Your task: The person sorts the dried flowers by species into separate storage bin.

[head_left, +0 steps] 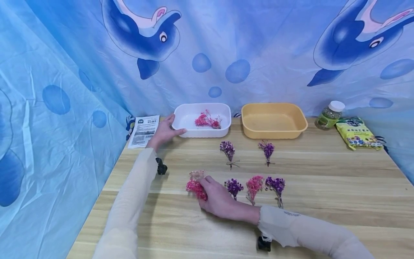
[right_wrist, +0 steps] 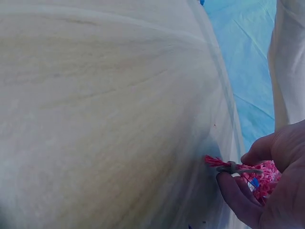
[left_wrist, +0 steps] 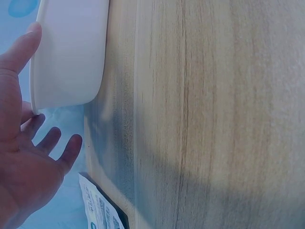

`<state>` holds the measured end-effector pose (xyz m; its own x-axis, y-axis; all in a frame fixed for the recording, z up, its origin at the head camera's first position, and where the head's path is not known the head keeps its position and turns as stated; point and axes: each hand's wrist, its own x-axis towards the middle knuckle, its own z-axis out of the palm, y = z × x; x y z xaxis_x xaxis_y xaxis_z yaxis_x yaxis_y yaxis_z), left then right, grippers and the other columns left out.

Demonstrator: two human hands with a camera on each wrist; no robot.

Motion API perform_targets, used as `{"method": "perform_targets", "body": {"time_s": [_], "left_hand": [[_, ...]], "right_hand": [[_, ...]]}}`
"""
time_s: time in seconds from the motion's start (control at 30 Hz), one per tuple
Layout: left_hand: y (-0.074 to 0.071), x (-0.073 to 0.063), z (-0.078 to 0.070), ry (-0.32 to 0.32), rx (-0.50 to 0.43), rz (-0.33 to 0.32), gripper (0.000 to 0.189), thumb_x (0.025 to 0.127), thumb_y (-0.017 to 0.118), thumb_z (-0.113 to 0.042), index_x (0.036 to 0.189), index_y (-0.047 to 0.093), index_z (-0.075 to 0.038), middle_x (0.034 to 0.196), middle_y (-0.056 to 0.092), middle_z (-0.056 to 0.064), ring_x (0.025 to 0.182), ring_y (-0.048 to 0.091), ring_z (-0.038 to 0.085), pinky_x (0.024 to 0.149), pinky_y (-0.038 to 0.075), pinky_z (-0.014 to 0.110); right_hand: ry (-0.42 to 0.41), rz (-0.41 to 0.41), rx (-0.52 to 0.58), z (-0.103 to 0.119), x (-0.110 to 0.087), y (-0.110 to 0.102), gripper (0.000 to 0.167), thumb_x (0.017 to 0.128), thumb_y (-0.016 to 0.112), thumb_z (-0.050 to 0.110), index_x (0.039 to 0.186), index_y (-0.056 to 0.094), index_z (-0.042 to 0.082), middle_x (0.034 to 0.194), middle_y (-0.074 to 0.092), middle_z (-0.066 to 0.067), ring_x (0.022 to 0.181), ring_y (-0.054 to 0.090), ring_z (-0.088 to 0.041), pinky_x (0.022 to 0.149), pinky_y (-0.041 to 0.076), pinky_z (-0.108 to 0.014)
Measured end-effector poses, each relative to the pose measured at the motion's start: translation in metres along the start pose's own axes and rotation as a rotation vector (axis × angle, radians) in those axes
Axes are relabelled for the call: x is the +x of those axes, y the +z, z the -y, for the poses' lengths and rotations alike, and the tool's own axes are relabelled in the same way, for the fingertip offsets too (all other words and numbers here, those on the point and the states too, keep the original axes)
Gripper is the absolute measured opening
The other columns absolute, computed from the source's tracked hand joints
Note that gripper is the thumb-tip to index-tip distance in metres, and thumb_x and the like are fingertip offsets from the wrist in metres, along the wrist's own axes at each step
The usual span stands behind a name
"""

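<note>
My right hand [head_left: 220, 199] pinches a small bunch of pink dried flowers [head_left: 196, 189] above the tabletop. Thumb and fingertips close on its tied stems [right_wrist: 231, 167] in the right wrist view; the palm partly hides the blossoms. A paler pink clump [head_left: 197, 175] shows just beyond it. At the far left, my left hand [head_left: 165, 132] holds the end of a white plastic basin [head_left: 207, 133], thumb along the front rim and index finger at the corner; its other fingers hang loose in the left wrist view. Pink sprigs [head_left: 207, 120] lie inside the basin.
Purple bunches [head_left: 227, 149], [head_left: 267, 149], [head_left: 233, 187], [head_left: 276, 185] and a pink bunch [head_left: 254, 187] lie on the wooden table [head_left: 323, 172]. A yellow basin [head_left: 275, 135], a white-lidded jar [head_left: 330, 115] and a yellow packet [head_left: 357, 133] stand behind. A printed packet [head_left: 144, 131] lies left.
</note>
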<state>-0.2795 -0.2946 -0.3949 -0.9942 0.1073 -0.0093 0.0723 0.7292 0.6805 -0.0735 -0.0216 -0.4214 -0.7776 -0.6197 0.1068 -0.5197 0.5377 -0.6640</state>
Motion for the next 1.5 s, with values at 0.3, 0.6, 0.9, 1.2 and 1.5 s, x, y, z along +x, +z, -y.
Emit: {"method": "perform_targets", "body": {"time_s": [0.3,0.6,0.9,1.2,1.5], "left_hand": [[0.002,0.001,0.005,-0.004,-0.015,-0.008,0.103,0.086,0.079,-0.039,0.156,0.016,0.003,0.165,0.011,0.016,0.151,0.009,0.033,0.121,0.011,0.046],[0.001,-0.002,0.005,-0.020,-0.023,-0.010,0.103,0.086,0.079,-0.038,0.156,0.016,0.002,0.165,0.011,0.015,0.151,0.009,0.033,0.121,0.011,0.046],[0.000,-0.001,0.005,-0.020,-0.012,-0.008,0.103,0.086,0.078,-0.041,0.157,0.016,0.001,0.166,0.011,0.013,0.151,0.008,0.032,0.121,0.011,0.046],[0.001,0.001,0.005,-0.019,-0.014,-0.009,0.104,0.085,0.079,-0.042,0.157,0.016,0.002,0.166,0.010,0.013,0.151,0.008,0.032,0.121,0.011,0.047],[0.002,0.001,0.004,-0.010,-0.021,-0.012,0.104,0.085,0.079,-0.041,0.157,0.017,0.001,0.166,0.011,0.014,0.151,0.009,0.033,0.121,0.012,0.048]], "right_hand": [[-0.048,-0.009,0.072,-0.002,0.002,-0.008,0.064,0.077,0.081,0.000,0.136,0.057,-0.001,0.098,0.061,-0.005,0.075,0.055,-0.008,0.064,0.051,-0.015],[-0.102,0.002,0.146,-0.005,0.009,-0.025,0.070,0.078,0.080,-0.004,0.142,0.052,0.001,0.108,0.063,-0.012,0.079,0.059,-0.010,0.065,0.053,-0.014],[-0.105,0.011,0.154,-0.003,0.027,-0.052,0.066,0.080,0.079,-0.005,0.139,0.052,-0.002,0.122,0.061,-0.018,0.068,0.061,-0.012,0.061,0.055,-0.017],[-0.178,-0.052,0.008,-0.003,0.046,-0.076,0.061,0.077,0.082,0.001,0.133,0.057,-0.004,0.121,0.064,-0.017,0.109,0.061,-0.028,0.095,0.053,-0.035],[-0.151,-0.024,0.007,-0.015,0.069,-0.096,0.064,0.081,0.082,0.005,0.139,0.054,-0.001,0.129,0.062,-0.015,0.108,0.062,-0.024,0.094,0.053,-0.032]]}}
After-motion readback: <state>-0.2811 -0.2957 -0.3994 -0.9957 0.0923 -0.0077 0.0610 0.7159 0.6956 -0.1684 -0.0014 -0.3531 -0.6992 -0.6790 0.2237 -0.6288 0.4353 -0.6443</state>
